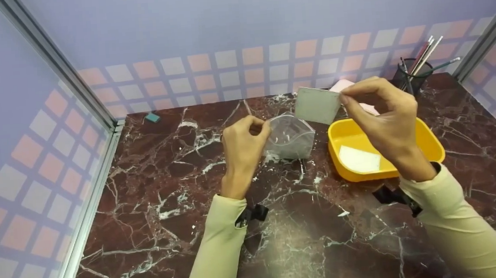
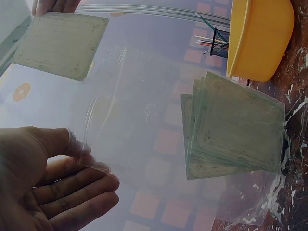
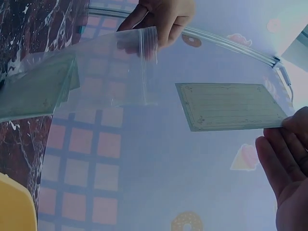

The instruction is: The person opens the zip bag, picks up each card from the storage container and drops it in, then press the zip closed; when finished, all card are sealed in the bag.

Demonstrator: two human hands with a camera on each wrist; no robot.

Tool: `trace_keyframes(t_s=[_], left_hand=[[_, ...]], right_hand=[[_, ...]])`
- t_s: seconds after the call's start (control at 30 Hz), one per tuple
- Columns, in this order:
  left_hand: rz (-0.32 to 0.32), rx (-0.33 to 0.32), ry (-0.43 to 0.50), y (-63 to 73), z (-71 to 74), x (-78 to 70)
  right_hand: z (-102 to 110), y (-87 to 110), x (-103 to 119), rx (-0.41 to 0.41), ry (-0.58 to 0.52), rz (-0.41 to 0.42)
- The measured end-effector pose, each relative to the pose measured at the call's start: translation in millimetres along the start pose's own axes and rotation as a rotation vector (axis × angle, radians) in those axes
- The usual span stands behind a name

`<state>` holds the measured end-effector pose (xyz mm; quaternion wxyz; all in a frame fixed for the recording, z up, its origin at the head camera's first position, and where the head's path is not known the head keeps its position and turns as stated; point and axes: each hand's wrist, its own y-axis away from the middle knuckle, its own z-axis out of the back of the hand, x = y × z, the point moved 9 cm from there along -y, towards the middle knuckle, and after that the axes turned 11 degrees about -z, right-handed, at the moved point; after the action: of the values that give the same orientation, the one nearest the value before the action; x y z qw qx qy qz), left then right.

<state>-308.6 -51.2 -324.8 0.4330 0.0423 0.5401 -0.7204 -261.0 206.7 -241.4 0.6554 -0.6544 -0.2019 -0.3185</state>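
Note:
My left hand [image 1: 244,150] pinches the top edge of a clear zip bag [image 1: 291,138] between thumb and fingers. Several pale green cards [image 2: 240,125] sit slightly fanned at the bottom of the bag, seen through the plastic in both wrist views. To the right, my right hand [image 1: 388,120] pinches one pale green card [image 1: 317,105] by its corner, raised beside the bag's upper part. Printed lines and a decorative border show on this card in the right wrist view, where it is apart from the bag's zip edge.
Below the right hand stands a yellow basin [image 1: 342,171] with a white piece [image 1: 358,159] in it. Pink items [image 1: 341,85] lie behind it. A black mesh cup [image 1: 418,79] of pencils is at the back right, a small teal block [image 1: 152,117] at the back left.

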Motion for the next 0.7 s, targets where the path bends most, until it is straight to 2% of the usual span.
trace_keyframes(t_s=[0.27,0.7], left_hand=[[-0.011,-0.005,-0.023,0.6,0.9,-1.3],[0.000,-0.002,-0.011,0.8,0.6,0.2]], right_hand=[[-14.2,6.4,-5.3,0.016,-0.017,0.004],[-27.0,12.2,-22.4,0.061,0.009,-0.036]])
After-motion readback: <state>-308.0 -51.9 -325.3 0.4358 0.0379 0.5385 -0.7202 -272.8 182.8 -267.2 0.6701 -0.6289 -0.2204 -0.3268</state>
